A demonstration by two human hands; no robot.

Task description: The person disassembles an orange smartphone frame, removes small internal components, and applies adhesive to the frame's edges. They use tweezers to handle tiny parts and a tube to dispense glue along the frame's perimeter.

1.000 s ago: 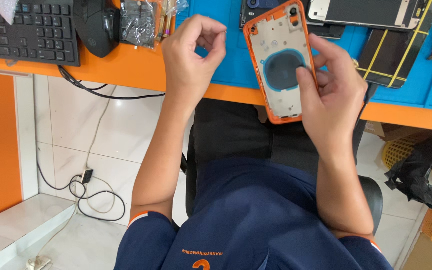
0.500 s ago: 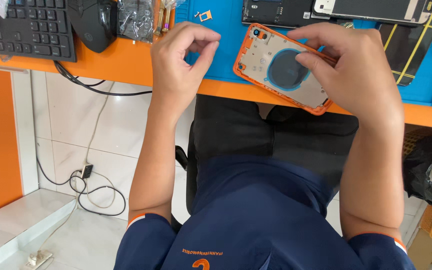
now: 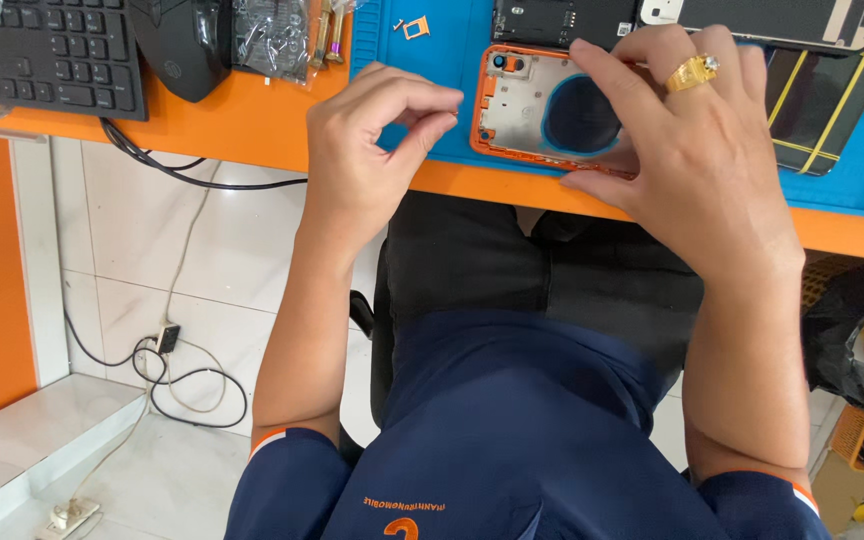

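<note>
Broadly: orange desk (image 3: pixel 202 140) runs across the top of the view, with a blue work mat (image 3: pixel 442 60) laid on it.

Phone housing (image 3: pixel 552 110), orange frame, pale inner plate with a dark round patch in the middle, lies inside-up on the mat, close to the desk's near edge. It looks light, thin and rigid; the bare inner face probably scratches easily, and an empty shell like this likely twists if pressed in the middle. Best grip by my reading: the 2 long orange edges, pinched from the sides, off the round patch and the camera corner.

Right hand (image 3: pixel 692 150) is over the housing's right part, palm down, fingers spread and curved. Fingertips touch its far edge and right side, thumb at the near edge; a loose clasp, not a tight fist. Gold ring (image 3: pixel 692 72) on 1 finger.

Left hand (image 3: pixel 372 140) hovers just left of the housing, apart from it. Thumb and forefinger are pinched nearly together, other fingers curled. Whether something tiny sits in the pinch, cannot tell.

Also there: keyboard (image 3: pixel 42 50) and mouse (image 3: pixel 182 40) far left, small bag of parts (image 3: pixel 272 35), a dark flat phone panel (image 3: pixel 812 110) on the right.
</note>
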